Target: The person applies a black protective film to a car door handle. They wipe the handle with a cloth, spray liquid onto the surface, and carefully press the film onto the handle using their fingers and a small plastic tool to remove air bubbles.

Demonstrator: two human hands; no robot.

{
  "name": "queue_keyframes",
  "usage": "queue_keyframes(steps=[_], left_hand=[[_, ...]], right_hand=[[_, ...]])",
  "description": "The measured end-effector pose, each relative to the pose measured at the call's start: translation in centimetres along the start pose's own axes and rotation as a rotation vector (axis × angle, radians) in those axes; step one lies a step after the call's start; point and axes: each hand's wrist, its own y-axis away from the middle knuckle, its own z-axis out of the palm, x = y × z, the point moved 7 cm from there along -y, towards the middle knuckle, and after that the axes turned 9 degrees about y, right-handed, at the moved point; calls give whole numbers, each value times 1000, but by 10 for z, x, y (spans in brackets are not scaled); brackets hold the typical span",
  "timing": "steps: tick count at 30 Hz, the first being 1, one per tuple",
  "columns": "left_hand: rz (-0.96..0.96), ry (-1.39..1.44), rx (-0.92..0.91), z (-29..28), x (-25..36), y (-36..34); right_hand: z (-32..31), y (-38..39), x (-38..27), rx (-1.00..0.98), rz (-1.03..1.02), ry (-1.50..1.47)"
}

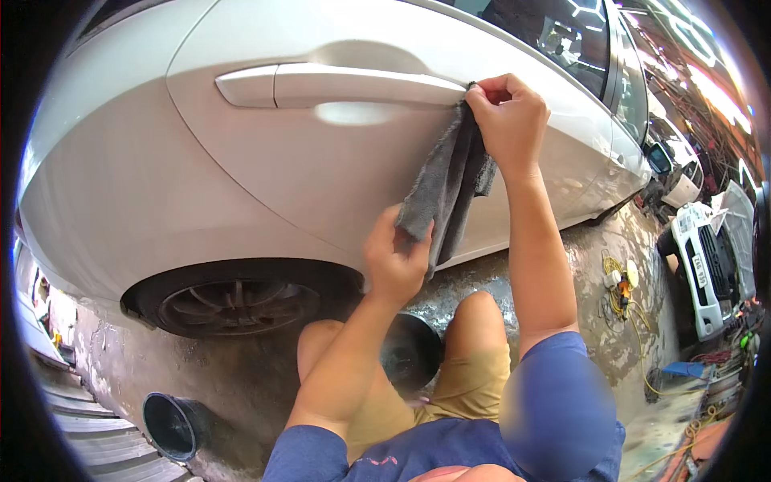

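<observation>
A dark grey cloth (444,181) hangs between my two hands in front of the white car's rear door (321,169). My right hand (511,120) pinches its upper corner at the front end of the silver-white door handle (365,86). Lower down, my left hand (395,255) grips the cloth's lower edge between thumb and fingers, over the lower door panel. The cloth drapes in folds and covers part of the door. Whether the upper corner is tucked behind the handle, I cannot tell.
The rear wheel (237,301) sits to the left. A black bucket (409,352) stands between my knees, another bucket (170,426) at lower left. Wet concrete floor (482,281) lies beneath the car. At right are a yellow device with a hose (625,277) and a detached white bumper (699,269).
</observation>
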Motion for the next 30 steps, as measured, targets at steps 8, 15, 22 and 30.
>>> queue_keyframes(steps=[8,15,22,30], left_hand=[[43,133,32,5,-6,-5],[-43,209,76,7,-22,4],[-74,54,116,2,-12,5],[-344,549,62,-102,37,56]], right_hand=[[-11,-33,-97,-241,-959,-118],[16,-15,-83,-222,-1180,-8],[-21,18,-15,-27,-684,-116],[-22,186,-29,28,470,-1332]])
